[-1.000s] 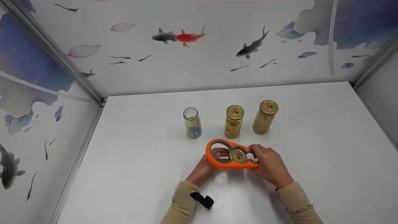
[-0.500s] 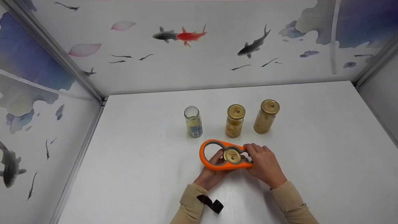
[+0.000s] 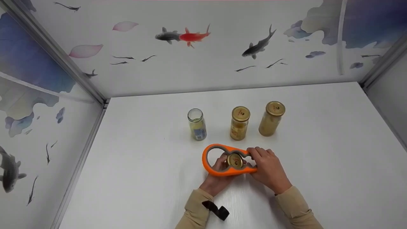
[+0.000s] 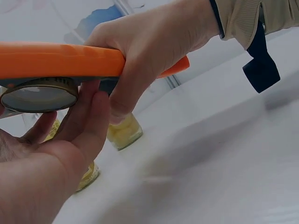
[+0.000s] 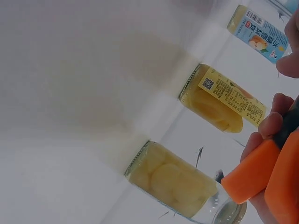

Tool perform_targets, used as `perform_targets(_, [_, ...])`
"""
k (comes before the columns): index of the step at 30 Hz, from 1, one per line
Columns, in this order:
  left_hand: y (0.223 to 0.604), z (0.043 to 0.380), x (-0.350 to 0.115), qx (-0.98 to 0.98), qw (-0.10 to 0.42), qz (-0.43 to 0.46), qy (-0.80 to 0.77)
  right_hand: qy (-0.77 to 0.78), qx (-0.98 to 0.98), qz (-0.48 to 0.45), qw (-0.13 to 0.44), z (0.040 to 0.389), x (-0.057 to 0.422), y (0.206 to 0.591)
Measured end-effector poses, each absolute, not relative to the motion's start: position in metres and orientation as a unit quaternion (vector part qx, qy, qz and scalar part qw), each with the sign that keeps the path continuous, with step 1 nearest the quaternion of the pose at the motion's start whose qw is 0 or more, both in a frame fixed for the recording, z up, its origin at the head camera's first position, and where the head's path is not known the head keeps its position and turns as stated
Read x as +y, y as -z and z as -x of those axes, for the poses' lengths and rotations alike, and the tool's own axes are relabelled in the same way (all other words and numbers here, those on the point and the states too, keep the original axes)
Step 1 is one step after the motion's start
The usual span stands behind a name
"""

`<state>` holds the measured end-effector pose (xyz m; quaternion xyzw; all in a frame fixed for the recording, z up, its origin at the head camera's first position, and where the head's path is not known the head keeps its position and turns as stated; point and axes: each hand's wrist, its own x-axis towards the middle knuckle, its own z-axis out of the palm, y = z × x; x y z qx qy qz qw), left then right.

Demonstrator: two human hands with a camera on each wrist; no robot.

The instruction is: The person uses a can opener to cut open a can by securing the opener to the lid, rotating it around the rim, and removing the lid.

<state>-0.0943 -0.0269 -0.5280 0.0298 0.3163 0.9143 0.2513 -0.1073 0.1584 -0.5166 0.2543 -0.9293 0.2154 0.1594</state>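
My right hand (image 3: 270, 168) grips the handle ends of an orange jar opener (image 3: 206, 163) with grey inner grips, held above the table. Between those grips, in the middle opening, sits a loose gold jar lid (image 3: 235, 161). My left hand (image 3: 217, 183) reaches from beneath, its thumb and fingers pinching the lid by its sides. From below, the left wrist view shows the pale underside of the lid (image 4: 39, 99), with no jar attached. Behind the hands stands a glass jar (image 3: 199, 128) with a blue label and an uncovered mouth.
Two jars with gold lids stand right of the uncovered one: a yellow-labelled jar (image 3: 238, 127) and a jar of pale fruit pieces (image 3: 270, 122). All rest on the white table (image 3: 143, 159), which meets printed panels at the back and left. A black strap hangs from the left sleeve (image 3: 195, 206).
The opener and lid have shifted left and slightly down, with the right hand following. My left hand has moved right, and its thumb now shows beside the lid. The standing jars stay put.
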Motion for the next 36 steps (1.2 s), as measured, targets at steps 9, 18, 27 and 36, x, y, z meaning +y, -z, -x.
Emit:
perform_targets(9, [0.525, 0.102, -0.029, 0.413, 0.239, -0.049, -0.878, -0.220, -0.931, -0.238, 0.166, 0.105, 0.162, 0.511])
perform_targets(18, [0.525, 0.114, -0.034, 0.463, 0.204, -0.087, -0.858, -0.211, -0.939, -0.220, 0.162, 0.102, 0.170, 0.503])
perform_targets(27, [0.522, 0.122, -0.058, 0.540, 0.199, -0.067, -0.815, -0.205, -0.940, -0.210, 0.174, 0.101, 0.180, 0.498])
perform_targets(36, [0.514, 0.131, -0.074, 0.609, 0.214, -0.030, -0.763, -0.207, -0.944, -0.190, 0.173, 0.100, 0.193, 0.495])
